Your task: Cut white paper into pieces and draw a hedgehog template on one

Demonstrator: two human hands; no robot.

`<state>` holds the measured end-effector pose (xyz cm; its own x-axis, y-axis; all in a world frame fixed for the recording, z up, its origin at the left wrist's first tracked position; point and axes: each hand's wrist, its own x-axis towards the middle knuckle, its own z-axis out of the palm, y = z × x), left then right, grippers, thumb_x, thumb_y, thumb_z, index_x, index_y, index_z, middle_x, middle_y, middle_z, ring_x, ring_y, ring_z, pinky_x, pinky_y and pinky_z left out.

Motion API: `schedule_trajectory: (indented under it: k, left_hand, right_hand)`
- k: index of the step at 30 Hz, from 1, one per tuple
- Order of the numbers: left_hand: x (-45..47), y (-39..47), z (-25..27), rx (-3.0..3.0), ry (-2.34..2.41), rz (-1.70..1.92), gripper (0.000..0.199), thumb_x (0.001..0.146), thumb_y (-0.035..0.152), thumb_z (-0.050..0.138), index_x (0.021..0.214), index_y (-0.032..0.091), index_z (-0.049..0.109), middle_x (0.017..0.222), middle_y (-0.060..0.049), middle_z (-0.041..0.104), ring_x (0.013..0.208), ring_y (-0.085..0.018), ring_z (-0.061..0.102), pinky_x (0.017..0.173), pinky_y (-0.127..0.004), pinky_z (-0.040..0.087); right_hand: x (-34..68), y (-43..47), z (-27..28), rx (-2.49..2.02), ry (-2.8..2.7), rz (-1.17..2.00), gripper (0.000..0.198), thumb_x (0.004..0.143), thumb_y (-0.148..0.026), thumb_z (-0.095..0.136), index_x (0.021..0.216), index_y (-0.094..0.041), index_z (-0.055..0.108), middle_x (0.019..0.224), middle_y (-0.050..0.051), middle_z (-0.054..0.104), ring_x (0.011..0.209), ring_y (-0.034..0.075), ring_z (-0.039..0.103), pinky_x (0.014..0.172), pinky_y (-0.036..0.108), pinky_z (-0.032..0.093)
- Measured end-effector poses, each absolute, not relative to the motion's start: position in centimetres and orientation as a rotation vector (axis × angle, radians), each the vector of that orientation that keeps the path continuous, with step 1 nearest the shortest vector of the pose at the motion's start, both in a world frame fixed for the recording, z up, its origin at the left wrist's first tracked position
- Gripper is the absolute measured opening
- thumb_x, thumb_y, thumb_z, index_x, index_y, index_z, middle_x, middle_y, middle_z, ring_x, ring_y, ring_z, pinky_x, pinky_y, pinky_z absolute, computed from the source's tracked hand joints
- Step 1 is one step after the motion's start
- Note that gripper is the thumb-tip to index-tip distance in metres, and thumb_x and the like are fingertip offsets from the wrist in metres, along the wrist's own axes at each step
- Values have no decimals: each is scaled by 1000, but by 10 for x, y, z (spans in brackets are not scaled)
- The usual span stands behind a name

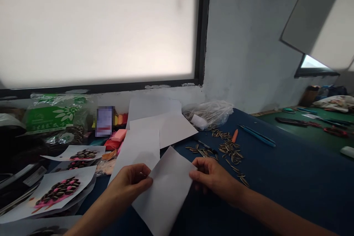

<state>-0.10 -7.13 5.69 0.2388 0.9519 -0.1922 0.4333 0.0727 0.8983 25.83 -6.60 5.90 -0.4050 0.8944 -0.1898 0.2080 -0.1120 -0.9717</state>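
Gripping a white sheet [167, 191] between thumb and fingers, the left hand [135, 180] had its upper left edge and the right hand [206, 175] its right corner. The sheet lay aslant between them, over the near part of the blue table [265, 184], one corner pointing away from the person; whether its lower end touched the table could not be told. The face turned up was blank.

Just beyond it, larger papers [141, 147] overlapped one another and reached back to the wall [240, 37]. To the right of these were a dark pen [206, 146] and loose striped seeds [231, 149], scattered in clusters that trailed toward the right forearm. An orange stick [235, 136] lay beside the seeds, with blue tweezers [256, 135] farther right. Behind the seeds, a crumpled clear bag [218, 112] rested near the wall.

Left of the papers sat pink [119, 135] and red blocks [112, 144], and behind them a packet [104, 121] whose print was blurred out. A green bag [49, 116] stood farther left. Nearer, by the left forearm, printed pictures [59, 191] of dark striped shapes with pink bits overlapped in a row.

A pale blind [96, 25] filled the window above. At far right, tools lay on a green table [295, 136], red-handled scissors [336, 131] among them.
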Motion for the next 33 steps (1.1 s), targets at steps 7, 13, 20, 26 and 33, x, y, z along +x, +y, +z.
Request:
schedule_trajectory:
  k: [7, 13, 20, 26, 33]
  left_hand:
    - [-2, -83, 57, 1621, 1418, 380, 25, 70, 36, 59, 91, 23, 59, 61, 6, 57, 56, -18, 58, 46, -22, 35]
    - [-8, -88, 69, 2039, 1653, 165, 30, 68, 26, 55, 96, 21, 65, 67, -1, 64, 65, -27, 65, 52, -28, 43]
    - [25, -91, 58, 2664, 1601, 266, 37, 86, 17, 51, 118, 23, 67, 123, -11, 70, 109, -31, 67, 90, -43, 54]
    - [27, -82, -13, 2877, 1093, 283, 71, 100, 47, 44, 157, 10, 23, 159, -19, 14, 144, -38, 24, 113, -52, 33]
    - [19, -82, -18, 2847, 1059, 230, 83, 100, 61, 41, 157, 25, -8, 160, -12, 5, 145, -37, 17, 115, -53, 28]
  right_hand:
    - [252, -68, 50, -1282, -1778, 1251, 5, 83, -19, 63, 88, -17, 61, 71, -2, 60, 63, 12, 53, 58, 24, 41]
    - [242, -72, 52, -1342, -2009, 950, 7, 84, -12, 61, 88, -17, 64, 72, -1, 61, 65, 14, 54, 59, 24, 40]
    - [236, -71, 48, -1304, -2179, 752, 9, 87, -13, 59, 93, -17, 64, 73, 0, 65, 65, 16, 58, 60, 25, 40]
    - [236, -68, 42, -1310, -2249, 552, 19, 88, -13, 60, 106, -15, 64, 93, 7, 69, 84, 21, 64, 76, 31, 48]
    - [244, -71, 37, -1240, -2412, 279, 15, 93, -13, 55, 95, -16, 69, 103, 9, 64, 91, 22, 61, 79, 32, 50]
